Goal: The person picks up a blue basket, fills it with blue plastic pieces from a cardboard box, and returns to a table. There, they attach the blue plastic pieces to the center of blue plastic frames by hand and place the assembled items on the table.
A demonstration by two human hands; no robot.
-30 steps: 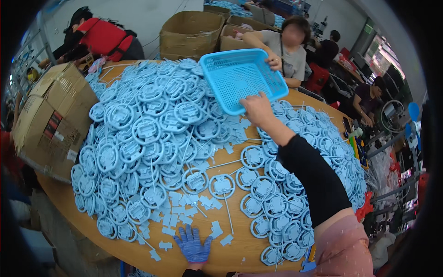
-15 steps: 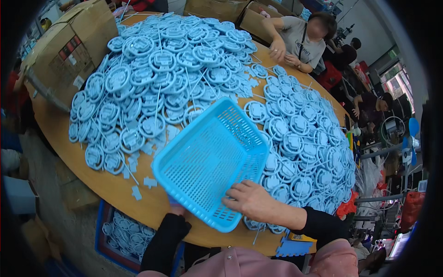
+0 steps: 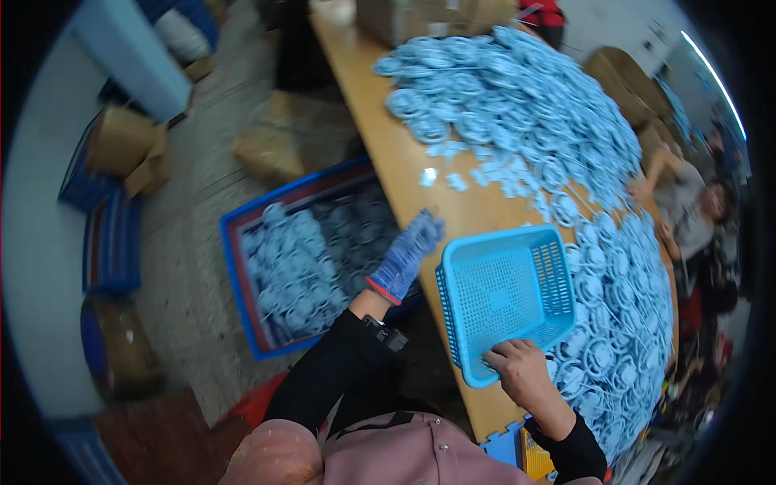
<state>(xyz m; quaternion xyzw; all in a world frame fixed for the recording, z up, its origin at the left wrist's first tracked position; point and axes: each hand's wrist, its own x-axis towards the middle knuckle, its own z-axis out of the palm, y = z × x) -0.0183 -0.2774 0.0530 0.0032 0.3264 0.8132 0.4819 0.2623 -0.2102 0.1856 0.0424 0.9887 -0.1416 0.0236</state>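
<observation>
My right hand (image 3: 521,372), bare, grips the near rim of a light-blue plastic basket (image 3: 451,343), fingers curled over the edge. The basket tilts a little on the wooden table (image 3: 368,101), and nothing lies in it. My left hand (image 3: 406,255) wears a blue knit glove with a red cuff. It reaches over the table's left edge with fingers stretched forward, slightly blurred, apart from the basket. Light-blue round plastic parts with thin stems form one large pile (image 3: 517,105) at the far side and another pile (image 3: 614,323) right of the basket.
Below the table's left edge a blue crate (image 3: 230,267) holds light-blue round parts and darker ones. Small flat light-blue pieces (image 3: 457,182) lie on the table. Cardboard boxes (image 3: 121,145) stand at the left. Across the table sits another person (image 3: 687,206).
The view has swung left, bringing the floor crate into fuller sight. My left hand has come out from behind the basket to its left; my right hand still holds the rim.
</observation>
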